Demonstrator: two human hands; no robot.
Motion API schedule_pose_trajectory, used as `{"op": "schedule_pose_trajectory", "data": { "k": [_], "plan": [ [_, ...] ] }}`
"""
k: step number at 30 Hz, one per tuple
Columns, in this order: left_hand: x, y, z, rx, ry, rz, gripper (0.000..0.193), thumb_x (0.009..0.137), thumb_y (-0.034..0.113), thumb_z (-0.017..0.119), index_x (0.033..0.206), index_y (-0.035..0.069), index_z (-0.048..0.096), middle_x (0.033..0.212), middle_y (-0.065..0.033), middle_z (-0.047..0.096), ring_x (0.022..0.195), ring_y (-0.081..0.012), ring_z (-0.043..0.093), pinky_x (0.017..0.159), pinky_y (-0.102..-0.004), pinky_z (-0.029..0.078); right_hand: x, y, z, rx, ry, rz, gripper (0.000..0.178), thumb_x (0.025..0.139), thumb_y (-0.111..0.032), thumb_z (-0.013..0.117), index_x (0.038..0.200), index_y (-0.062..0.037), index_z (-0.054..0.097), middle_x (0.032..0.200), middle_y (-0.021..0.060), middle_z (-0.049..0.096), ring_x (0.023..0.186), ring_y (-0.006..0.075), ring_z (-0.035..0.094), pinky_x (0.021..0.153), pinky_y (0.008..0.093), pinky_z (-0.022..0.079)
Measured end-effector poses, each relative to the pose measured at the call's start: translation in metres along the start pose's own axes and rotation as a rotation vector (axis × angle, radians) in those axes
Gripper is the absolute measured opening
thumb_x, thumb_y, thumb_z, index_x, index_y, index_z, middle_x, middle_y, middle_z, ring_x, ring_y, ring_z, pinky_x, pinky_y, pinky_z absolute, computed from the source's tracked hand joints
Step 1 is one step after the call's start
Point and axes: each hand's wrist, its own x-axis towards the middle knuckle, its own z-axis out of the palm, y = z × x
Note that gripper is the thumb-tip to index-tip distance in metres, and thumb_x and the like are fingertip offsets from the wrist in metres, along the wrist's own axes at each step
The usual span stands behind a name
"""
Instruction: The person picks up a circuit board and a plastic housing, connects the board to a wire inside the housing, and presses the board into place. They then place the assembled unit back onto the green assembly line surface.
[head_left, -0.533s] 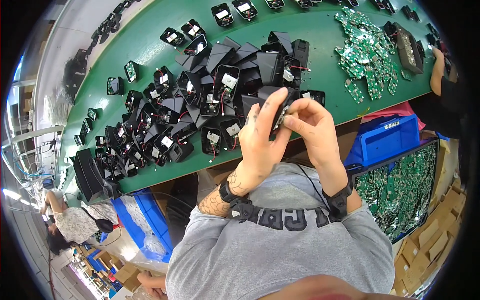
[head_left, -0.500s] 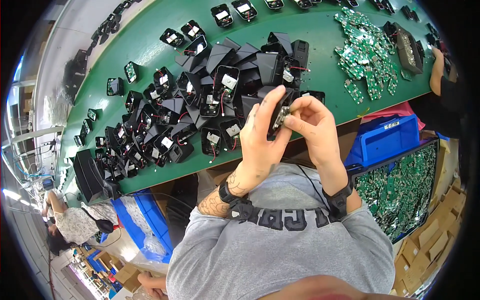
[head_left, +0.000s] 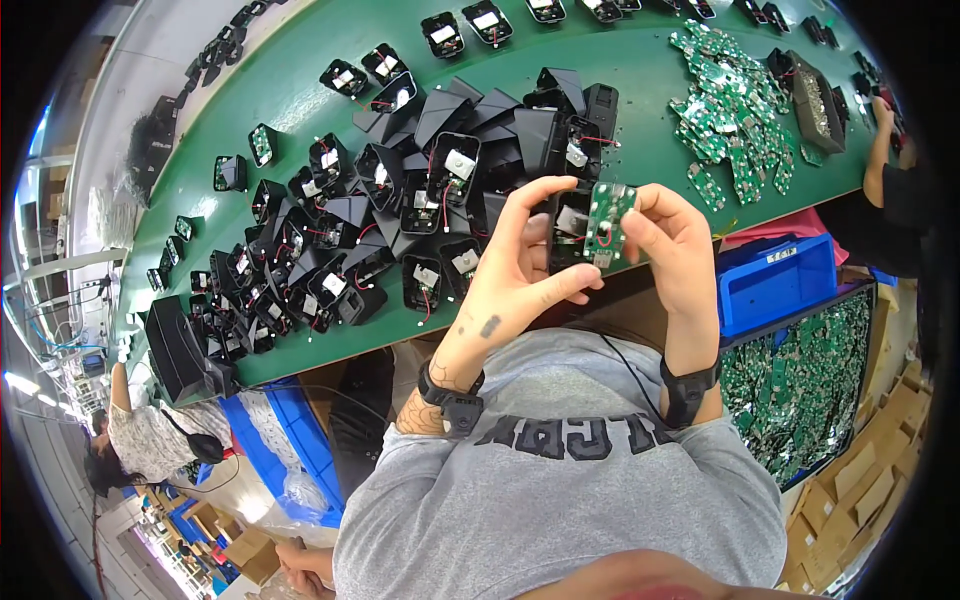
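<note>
My left hand (head_left: 520, 275) is wrapped round a black plastic housing (head_left: 568, 228), its open side turned up and showing a pale block and a red wire inside. Between the thumb and fingers of my right hand (head_left: 672, 243) is a green circuit board (head_left: 606, 222), held by its right edge. The board stands tilted beside the housing's opening, with a short red wire at its lower part. Whether the board touches the housing I cannot tell. Just left of my hands lies a heap of similar black housings (head_left: 452, 170), many with red wires and white plugs.
A pile of green circuit boards (head_left: 735, 115) lies on the green table (head_left: 640, 60) at the far right, near a dark box of small parts (head_left: 815, 105). Below the table's edge stand a blue bin (head_left: 775, 290) and a tray of boards (head_left: 795, 390). Other people work at both sides.
The board has swung from edge-on to facing up, beside the housing. My right hand has moved right, and the housing now shows its open inside.
</note>
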Motion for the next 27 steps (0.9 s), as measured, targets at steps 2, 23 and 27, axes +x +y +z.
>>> {"op": "schedule_pose_trajectory", "data": {
  "k": [2, 23, 27],
  "plan": [
    [-0.002, 0.004, 0.003, -0.114, -0.041, -0.024, 0.071, 0.083, 0.000, 0.064, 0.139, 0.015, 0.024, 0.112, -0.0177, 0.057, 0.086, -0.0239, 0.066, 0.066, -0.0322, 0.059, -0.003, 0.001, 0.006, 0.088, 0.027, 0.028, 0.012, 0.089, -0.014, 0.063, 0.090, -0.0022, 0.061, 0.080, 0.0000, 0.061, 0.064, 0.0070, 0.054, 0.057, 0.0187, 0.042],
    [0.005, -0.019, 0.004, 0.377, 0.132, 0.299, 0.044, 0.090, -0.003, 0.052, 0.130, 0.011, 0.042, 0.097, -0.0079, 0.061, 0.075, -0.0075, 0.061, 0.059, -0.0214, 0.050, -0.020, -0.005, 0.026, 0.029, 0.068, 0.011, 0.011, 0.081, -0.002, 0.070, 0.088, 0.0029, 0.063, 0.076, 0.0052, 0.064, 0.058, 0.0093, 0.058, 0.052, 0.0197, 0.046],
    [0.001, -0.009, 0.005, 0.129, 0.027, 0.154, 0.050, 0.090, -0.004, 0.052, 0.135, 0.012, 0.040, 0.109, -0.0085, 0.059, 0.089, -0.0105, 0.060, 0.077, -0.0243, 0.051, -0.022, -0.014, 0.033, -0.076, 0.217, -0.014, 0.011, 0.080, 0.001, 0.071, 0.088, 0.0041, 0.064, 0.076, 0.0070, 0.066, 0.060, 0.0100, 0.060, 0.053, 0.0206, 0.048]
  ]
}}
